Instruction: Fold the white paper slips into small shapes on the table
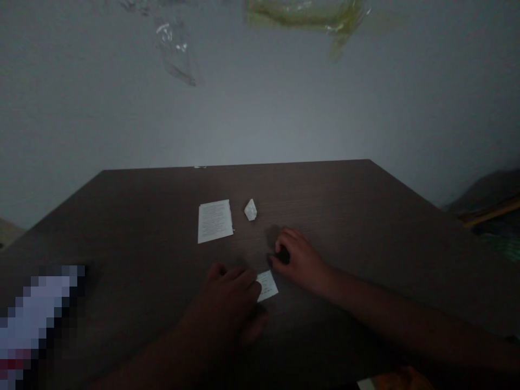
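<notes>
A small printed piece of paper (268,286) lies near the front middle of the table, with its left part hidden under my left hand (232,295). The fingers of that hand are curled over the paper's edge, and the thumb beneath is dim and blurred. Just beyond the paper's right side is my right hand (299,259), its fingers curved and a dark gap showing between thumb and fingertips. I see nothing in it. Farther back sits a crumpled or folded white bit of paper (251,209). To its left lies a larger printed sheet (215,221), flat on the tabletop.
The dark wooden table (325,200) reaches to a pale wall (260,119) with tape and clear plastic stuck on it. A bright pixelated object (36,309) lies at the left. Something orange and white (396,381) shows at the bottom edge. The room is dim.
</notes>
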A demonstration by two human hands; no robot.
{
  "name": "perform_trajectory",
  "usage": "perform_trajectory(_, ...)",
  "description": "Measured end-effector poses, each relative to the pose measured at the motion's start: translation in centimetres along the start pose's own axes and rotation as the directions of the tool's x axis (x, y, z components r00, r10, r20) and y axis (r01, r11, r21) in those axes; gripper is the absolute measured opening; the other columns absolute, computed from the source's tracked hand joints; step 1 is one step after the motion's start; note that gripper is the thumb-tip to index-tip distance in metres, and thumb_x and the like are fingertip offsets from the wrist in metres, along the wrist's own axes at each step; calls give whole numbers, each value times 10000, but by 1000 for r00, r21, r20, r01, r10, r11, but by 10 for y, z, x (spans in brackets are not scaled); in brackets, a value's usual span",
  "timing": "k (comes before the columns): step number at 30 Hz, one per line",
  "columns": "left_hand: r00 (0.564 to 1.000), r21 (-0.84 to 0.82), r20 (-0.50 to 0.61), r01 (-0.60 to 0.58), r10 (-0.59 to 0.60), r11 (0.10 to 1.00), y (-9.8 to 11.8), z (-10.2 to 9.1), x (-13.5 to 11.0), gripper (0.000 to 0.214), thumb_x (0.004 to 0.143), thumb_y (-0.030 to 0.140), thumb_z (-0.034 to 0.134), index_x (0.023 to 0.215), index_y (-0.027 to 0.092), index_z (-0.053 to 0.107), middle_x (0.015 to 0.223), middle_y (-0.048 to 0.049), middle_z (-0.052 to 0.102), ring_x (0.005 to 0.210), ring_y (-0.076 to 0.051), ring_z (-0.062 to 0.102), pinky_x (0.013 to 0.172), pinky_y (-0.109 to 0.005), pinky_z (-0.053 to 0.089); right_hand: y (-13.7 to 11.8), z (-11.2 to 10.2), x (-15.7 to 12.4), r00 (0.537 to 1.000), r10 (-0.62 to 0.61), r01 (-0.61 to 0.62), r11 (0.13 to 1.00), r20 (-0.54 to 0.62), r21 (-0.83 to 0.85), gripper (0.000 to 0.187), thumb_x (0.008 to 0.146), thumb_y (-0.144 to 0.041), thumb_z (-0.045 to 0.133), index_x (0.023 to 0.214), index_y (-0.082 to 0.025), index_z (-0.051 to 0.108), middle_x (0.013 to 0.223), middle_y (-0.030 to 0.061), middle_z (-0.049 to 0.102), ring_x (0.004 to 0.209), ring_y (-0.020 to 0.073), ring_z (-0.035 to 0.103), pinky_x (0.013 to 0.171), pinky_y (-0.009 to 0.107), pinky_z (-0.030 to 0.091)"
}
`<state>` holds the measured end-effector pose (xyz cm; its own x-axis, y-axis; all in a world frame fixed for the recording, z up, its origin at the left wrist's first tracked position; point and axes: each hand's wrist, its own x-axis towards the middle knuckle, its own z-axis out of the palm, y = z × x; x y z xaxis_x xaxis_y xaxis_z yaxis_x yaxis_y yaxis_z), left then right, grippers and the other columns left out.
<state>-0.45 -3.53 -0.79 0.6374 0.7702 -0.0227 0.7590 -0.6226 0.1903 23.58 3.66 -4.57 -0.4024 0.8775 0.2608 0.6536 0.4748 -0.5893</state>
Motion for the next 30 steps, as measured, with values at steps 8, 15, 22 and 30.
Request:
perform_trajectory(8, 998, 32, 7, -61, 61, 998, -5, -1, 10, 193, 1008, 66, 680, 1135, 197, 744, 1139, -72, 782, 1051, -309, 765, 974, -471, 619, 0, -17, -11, 949, -292, 269, 947, 117, 176, 145, 1026, -182, 726, 1137, -245, 656, 1141, 75, 735, 1120, 266, 684, 998, 434, 545)
perform_trajectory(15, 998, -337, -62, -9, -13, 942, -17, -1, 7, 383, 938, 27, 701, 1248, 253, 691, 1300, -51, 759, 1230, -280, 732, 1079, -423, 611, -7, -18, -14, 891, -351, 342, 936, 288, 83, 291, 991, -322, 893, 1215, -187, 767, 1232, 128, 752, 1164, 322, 676, 1068, 542, 518)
perform_trajectory(22, 985, -497, -163, -123, 47, 859, -17, -7, 9, 297, 1021, 25, 547, 1185, 241, 669, 1192, -54, 740, 1024, -211, 753, 927, -338, 648, -12, -16, -19, 932, -320, 277, 932, 169, 233, 85, 1038, -177, 807, 1030, -226, 738, 1059, 43, 736, 1062, 238, 699, 970, 410, 533)
perform_trajectory(30, 952, -358, -293, -196, 89, 913, -22, -5, -12, 381, 1114, 125, 577, 1427, 304, 699, 1319, -88, 771, 1140, -245, 771, 965, -351, 654, -16, -18, -22, 885, -465, 452, 863, 7, 227, 88, 1128, -193, 670, 1076, -222, 735, 974, 46, 755, 962, 232, 690, 906, 413, 550)
